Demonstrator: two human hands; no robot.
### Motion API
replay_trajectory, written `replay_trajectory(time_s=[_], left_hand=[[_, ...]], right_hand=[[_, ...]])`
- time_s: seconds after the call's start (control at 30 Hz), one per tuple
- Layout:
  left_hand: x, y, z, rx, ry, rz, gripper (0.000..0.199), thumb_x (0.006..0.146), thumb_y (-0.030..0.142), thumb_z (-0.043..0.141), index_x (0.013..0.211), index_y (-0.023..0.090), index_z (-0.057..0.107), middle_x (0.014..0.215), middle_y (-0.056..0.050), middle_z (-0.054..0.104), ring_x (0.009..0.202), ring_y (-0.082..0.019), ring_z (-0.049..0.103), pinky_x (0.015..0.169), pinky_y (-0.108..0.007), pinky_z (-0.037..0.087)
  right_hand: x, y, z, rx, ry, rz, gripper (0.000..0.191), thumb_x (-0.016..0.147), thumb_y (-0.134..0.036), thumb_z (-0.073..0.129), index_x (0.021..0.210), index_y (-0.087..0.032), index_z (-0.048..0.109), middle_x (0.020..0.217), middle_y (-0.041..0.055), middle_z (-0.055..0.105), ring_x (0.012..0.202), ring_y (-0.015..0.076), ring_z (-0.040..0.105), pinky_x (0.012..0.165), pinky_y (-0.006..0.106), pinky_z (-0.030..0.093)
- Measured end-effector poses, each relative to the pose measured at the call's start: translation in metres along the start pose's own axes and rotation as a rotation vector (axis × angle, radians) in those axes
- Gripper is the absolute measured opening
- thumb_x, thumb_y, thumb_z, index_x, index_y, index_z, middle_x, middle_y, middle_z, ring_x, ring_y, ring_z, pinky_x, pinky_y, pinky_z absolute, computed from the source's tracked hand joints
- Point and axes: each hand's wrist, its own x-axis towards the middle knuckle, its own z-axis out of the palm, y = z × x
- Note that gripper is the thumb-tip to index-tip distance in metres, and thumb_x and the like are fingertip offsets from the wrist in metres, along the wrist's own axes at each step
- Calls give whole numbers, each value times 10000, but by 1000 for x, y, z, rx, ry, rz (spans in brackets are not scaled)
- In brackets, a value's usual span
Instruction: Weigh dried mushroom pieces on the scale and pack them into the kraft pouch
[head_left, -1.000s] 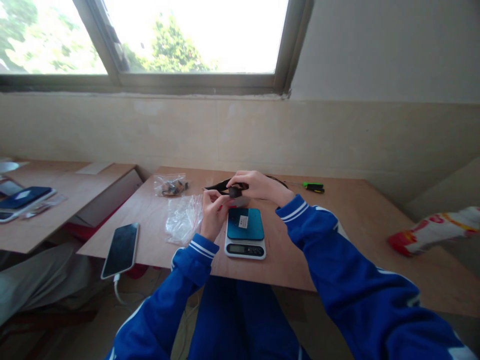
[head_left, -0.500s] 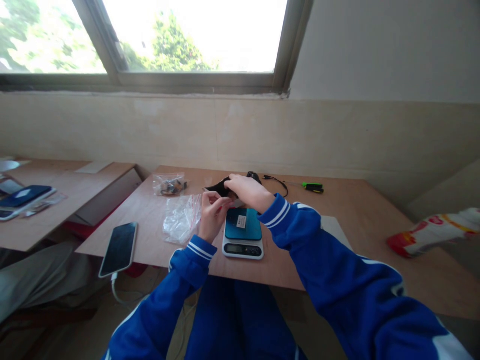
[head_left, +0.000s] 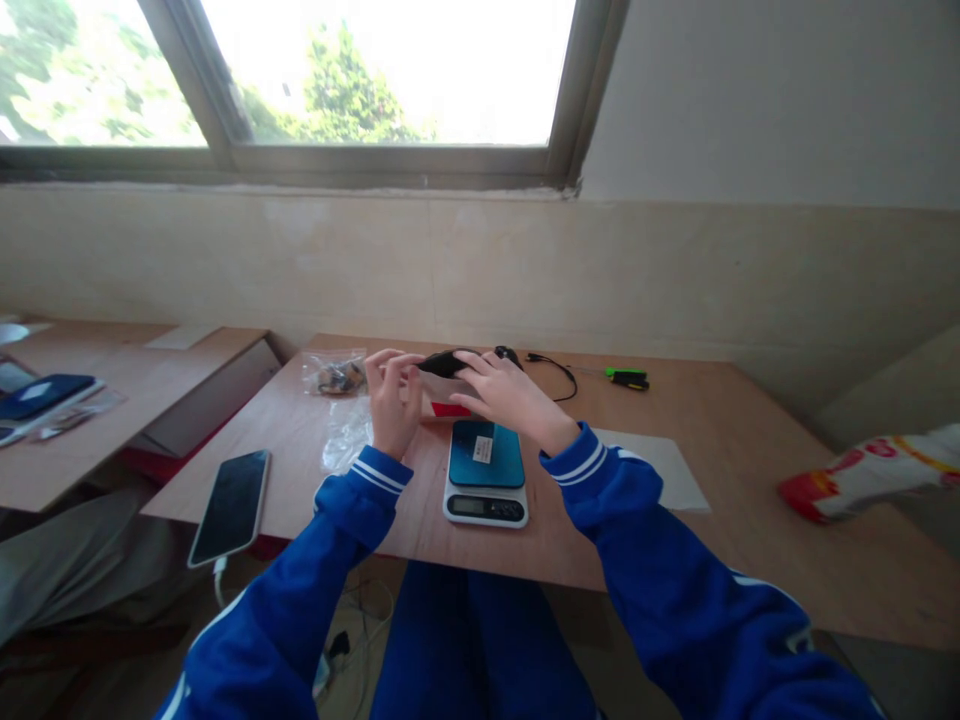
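Observation:
A dark, floppy-looking black item (head_left: pixel 442 364) is held up above the table between my two hands; I cannot make out its kind. My left hand (head_left: pixel 394 400), fingers bent, grips its left end. On the other end, the fingers of my right hand (head_left: pixel 514 395) close over it. Just below it shows a red and white flat piece (head_left: pixel 450 409), partly hidden by my right hand. Nearer to me lies a kitchen scale (head_left: pixel 487 460) with a blue top, a white label on it and a dark display strip.
Left of the scale are a clear plastic bag (head_left: pixel 346 435), a bag of small parts (head_left: pixel 335 377) and a phone (head_left: pixel 231 505) on a cable. A black cable (head_left: pixel 559 375), a green and black screwdriver (head_left: pixel 627 378), white paper (head_left: pixel 652 465) and a red-white package (head_left: pixel 862 475) lie to the right.
My hands have moved apart, the left one leftward and up. The black item is now stretched between them, and the red and white piece has come into view behind the scale.

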Motion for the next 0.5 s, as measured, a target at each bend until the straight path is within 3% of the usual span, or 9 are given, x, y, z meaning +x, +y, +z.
replay_trajectory(time_s=[0.07, 0.13, 0.23, 0.4, 0.5], left_hand=[[15, -20, -3, 111, 40, -116, 179, 884, 216, 473, 1007, 163, 593, 1104, -101, 481, 918, -185, 562, 781, -312, 518], [32, -49, -5, 232, 2, -269, 210, 853, 202, 487, 1038, 144, 568, 1123, -119, 493, 923, -204, 575, 850, -344, 499], [53, -100, -6, 345, -54, -451, 251, 848, 168, 450, 1061, 96, 561, 1117, -157, 522, 1088, -254, 540, 990, -386, 430], [69, -163, -15, 468, -239, -477, 521, 697, 64, 533, 1214, 118, 501, 1326, -154, 447, 1198, -287, 504, 1047, -414, 391], [72, -187, -20, 625, -455, -414, 580, 696, 94, 570, 1265, 128, 461, 1410, -160, 397, 1280, -320, 440, 1044, -436, 384]], right_hand=[[1, -3, 2, -59, -17, 22, 300, 938, -283, 493, 1108, -93, 651, 1298, 181, 530, 1157, 304, 505, 992, 447, 417], [2, -7, 2, -95, -24, 53, 279, 942, -257, 478, 1048, -81, 667, 1198, 184, 561, 1104, 293, 524, 962, 430, 432], [2, -14, 2, -105, -31, 74, 291, 952, -279, 463, 1042, -90, 666, 1143, 166, 579, 1063, 287, 538, 918, 417, 448], [-7, -23, 0, -41, -62, 75, 234, 929, -247, 518, 1093, -132, 640, 1141, 130, 605, 1022, 264, 571, 864, 391, 465], [-11, -22, -1, -4, -60, 60, 195, 925, -223, 529, 1064, -149, 643, 1150, 117, 611, 1018, 246, 586, 857, 377, 467]])
